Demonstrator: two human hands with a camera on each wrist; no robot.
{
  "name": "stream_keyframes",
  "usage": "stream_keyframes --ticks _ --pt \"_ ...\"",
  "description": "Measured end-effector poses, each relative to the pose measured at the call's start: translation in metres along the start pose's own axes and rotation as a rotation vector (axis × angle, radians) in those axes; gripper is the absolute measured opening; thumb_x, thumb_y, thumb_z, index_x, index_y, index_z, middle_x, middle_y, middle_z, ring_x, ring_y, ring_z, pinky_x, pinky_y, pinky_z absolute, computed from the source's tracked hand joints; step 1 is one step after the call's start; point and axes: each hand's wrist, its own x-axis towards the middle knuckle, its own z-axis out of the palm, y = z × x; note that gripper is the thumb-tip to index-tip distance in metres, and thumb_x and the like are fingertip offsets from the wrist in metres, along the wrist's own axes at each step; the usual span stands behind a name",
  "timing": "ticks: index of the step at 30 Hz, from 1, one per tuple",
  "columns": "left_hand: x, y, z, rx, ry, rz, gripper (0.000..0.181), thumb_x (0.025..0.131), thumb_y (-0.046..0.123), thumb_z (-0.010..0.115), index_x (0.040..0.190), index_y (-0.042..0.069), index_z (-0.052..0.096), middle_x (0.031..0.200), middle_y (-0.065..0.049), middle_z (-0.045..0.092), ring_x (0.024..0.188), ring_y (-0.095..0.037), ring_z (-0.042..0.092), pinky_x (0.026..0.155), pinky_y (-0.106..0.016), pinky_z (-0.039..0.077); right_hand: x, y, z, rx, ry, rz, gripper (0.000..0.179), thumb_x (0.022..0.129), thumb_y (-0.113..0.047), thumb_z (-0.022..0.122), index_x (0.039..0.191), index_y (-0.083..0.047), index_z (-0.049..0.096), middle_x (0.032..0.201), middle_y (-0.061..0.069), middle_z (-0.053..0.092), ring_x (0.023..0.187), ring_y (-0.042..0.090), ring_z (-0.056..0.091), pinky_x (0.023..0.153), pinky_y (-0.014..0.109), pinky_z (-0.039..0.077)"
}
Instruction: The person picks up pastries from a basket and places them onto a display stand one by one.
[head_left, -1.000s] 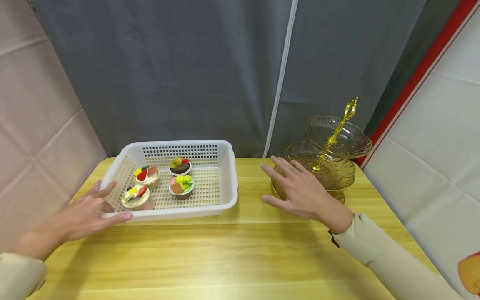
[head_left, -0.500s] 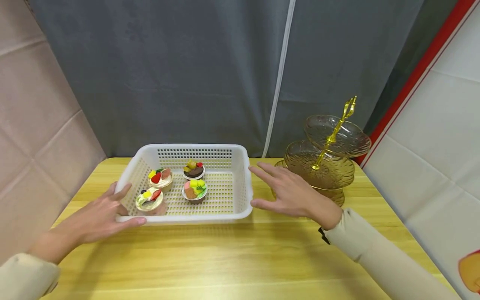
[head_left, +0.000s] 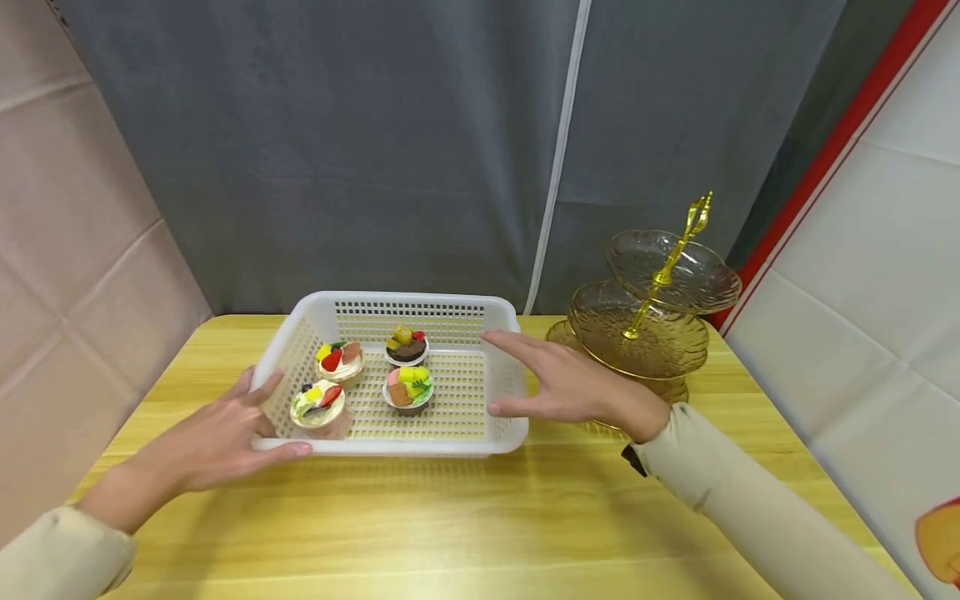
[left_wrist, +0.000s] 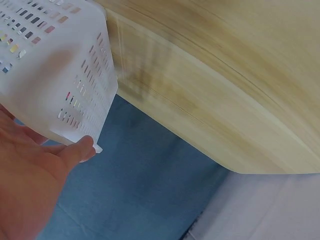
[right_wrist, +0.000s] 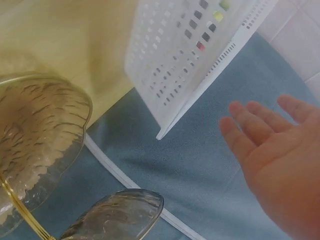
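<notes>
My left hand (head_left: 213,442) grips the near left corner of a white perforated plastic basket (head_left: 408,447), its thumb along the front rim and its fingers at the left rim. In the left wrist view the thumb (left_wrist: 80,151) presses on the rim. Inside, mostly toward the left, stand several fruit-topped cupcakes, among them a chocolate cupcake (head_left: 406,348) and a cream cupcake (head_left: 321,400). Fingers extended, my right hand (head_left: 562,379) hovers over the basket's right end. The right wrist view shows this hand (right_wrist: 280,150) apart from the basket wall, holding nothing.
A tiered amber glass cake stand (head_left: 675,354) with a gold handle (head_left: 697,218) is just right of my right hand. Both it and the basket are at the back of the wooden table (head_left: 450,525), before a grey curtain (head_left: 337,150). White panels flank the table.
My left hand has slid the basket, cupcakes inside, to the right. My right hand has moved left from in front of the cake stand to the basket's right end.
</notes>
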Motion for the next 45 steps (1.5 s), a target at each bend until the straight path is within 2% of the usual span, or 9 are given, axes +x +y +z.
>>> stream_keyframes --ticks 4,9,15,19,30,35,39,42,45 --pt "-0.001 0.002 0.000 -0.008 0.009 0.005 0.052 0.083 0.062 0.069 0.082 0.012 0.080 0.145 -0.038 0.040 0.129 -0.068 0.029 0.090 -0.066 0.044 0.014 -0.001 0.000 0.065 -0.019 -0.006 0.091 0.085 -0.061 0.069 0.157 -0.021 0.030 0.158 0.000 0.036 0.143 0.021 0.036 0.111 0.046 0.034" --pt "-0.001 0.002 0.001 -0.015 0.015 0.019 0.049 0.084 0.062 0.069 0.082 0.014 0.080 0.144 -0.038 0.040 0.130 -0.067 0.029 0.093 -0.065 0.043 0.030 -0.002 0.002 0.106 -0.045 -0.029 0.095 0.081 -0.056 0.076 0.157 -0.019 0.032 0.156 0.002 0.040 0.140 0.021 0.041 0.111 0.045 0.035" --pt "-0.001 0.001 0.001 -0.009 0.018 0.026 0.050 0.084 0.062 0.068 0.080 0.013 0.080 0.142 -0.040 0.041 0.131 -0.066 0.030 0.095 -0.064 0.042 0.051 -0.005 0.003 0.164 -0.081 -0.123 0.099 0.077 -0.049 0.082 0.155 -0.013 0.034 0.155 0.005 0.041 0.136 0.027 0.048 0.110 0.046 0.036" --pt "-0.001 0.007 0.001 -0.018 0.009 0.027 0.051 0.084 0.062 0.068 0.080 0.013 0.080 0.142 -0.040 0.040 0.130 -0.067 0.030 0.095 -0.064 0.042 0.058 -0.006 0.004 0.189 -0.118 -0.162 0.099 0.076 -0.043 0.086 0.154 -0.009 0.035 0.155 0.007 0.041 0.135 0.027 0.049 0.111 0.042 0.036" --pt "-0.004 0.022 0.004 -0.014 0.011 0.034 0.050 0.084 0.066 0.066 0.080 0.019 0.081 0.144 -0.038 0.040 0.133 -0.063 0.029 0.091 -0.060 0.047 0.072 -0.010 0.005 0.265 -0.238 -0.161 0.100 0.074 -0.029 0.090 0.153 -0.006 0.035 0.157 0.009 0.038 0.134 0.027 0.049 0.110 0.038 0.037" --pt "-0.006 0.025 0.001 0.004 0.027 0.061 0.047 0.084 0.066 0.066 0.076 0.021 0.079 0.143 -0.039 0.040 0.133 -0.063 0.031 0.094 -0.060 0.046 0.079 -0.014 0.007 0.339 -0.280 -0.194 0.093 0.073 -0.024 0.090 0.149 -0.003 0.041 0.151 0.011 0.046 0.133 0.031 0.051 0.110 0.038 0.037" --pt "-0.008 0.030 0.001 0.000 0.012 0.064 0.050 0.086 0.065 0.064 0.085 0.018 0.081 0.143 -0.040 0.039 0.134 -0.063 0.029 0.095 -0.062 0.044 0.086 -0.015 0.011 0.378 -0.321 -0.218 0.090 0.072 -0.020 0.091 0.146 0.000 0.044 0.145 0.015 0.052 0.132 0.032 0.051 0.110 0.041 0.038" --pt "-0.009 0.033 0.000 0.003 0.003 0.072 0.049 0.087 0.065 0.062 0.092 0.021 0.082 0.143 -0.039 0.040 0.134 -0.064 0.028 0.093 -0.062 0.045 0.088 -0.016 0.014 0.402 -0.351 -0.188 0.092 0.073 -0.018 0.091 0.147 0.003 0.041 0.147 0.018 0.049 0.134 0.034 0.048 0.111 0.041 0.037" --pt "-0.009 0.033 -0.003 0.023 -0.010 0.080 0.045 0.088 0.065 0.061 0.090 0.025 0.082 0.141 -0.035 0.046 0.132 -0.065 0.031 0.091 -0.061 0.047 0.091 -0.017 0.017 0.444 -0.382 -0.163 0.093 0.073 -0.014 0.090 0.147 0.006 0.038 0.149 0.021 0.045 0.136 0.037 0.046 0.112 0.042 0.035"
